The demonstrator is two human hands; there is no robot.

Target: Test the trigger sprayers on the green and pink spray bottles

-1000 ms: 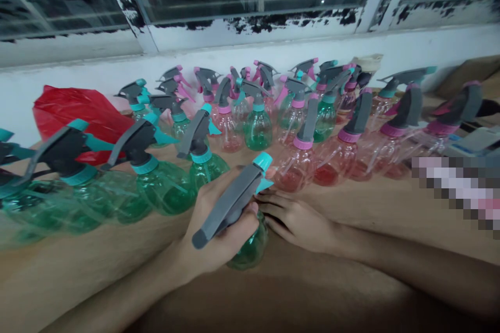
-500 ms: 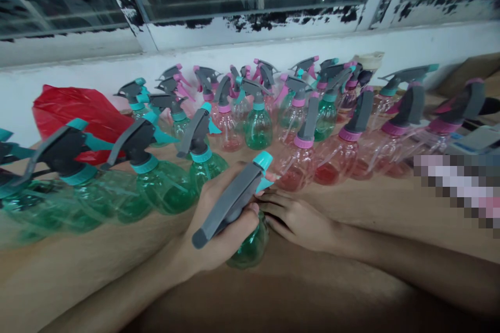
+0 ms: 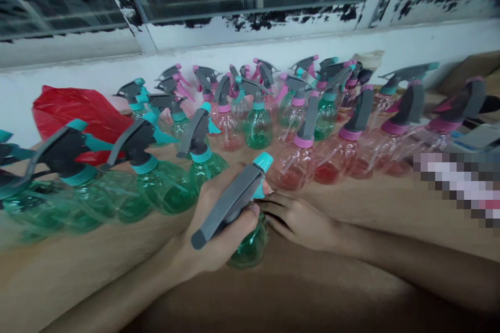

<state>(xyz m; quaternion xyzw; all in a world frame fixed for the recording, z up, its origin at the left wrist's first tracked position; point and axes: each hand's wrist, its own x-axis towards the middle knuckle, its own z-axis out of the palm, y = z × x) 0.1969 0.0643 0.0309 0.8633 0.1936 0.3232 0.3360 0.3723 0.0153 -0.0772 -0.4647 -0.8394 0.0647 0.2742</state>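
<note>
At lower centre, the left hand (image 3: 224, 245) grasps a rounded, translucent green plastic spray bottle (image 3: 250, 250) below its grey-and-turquoise trigger head (image 3: 231, 197), probably to steady it; the right hand (image 3: 300, 221) curls alongside, its grip impossible to tell.

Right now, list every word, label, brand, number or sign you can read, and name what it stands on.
No readable text anywhere.
Nearest green spray bottle: no lettering visible.
Red plastic bag: none visible.
Pixelated patch at right: too coarse to tell.
Blue-grey item at right edge: too blurred to tell.
</note>
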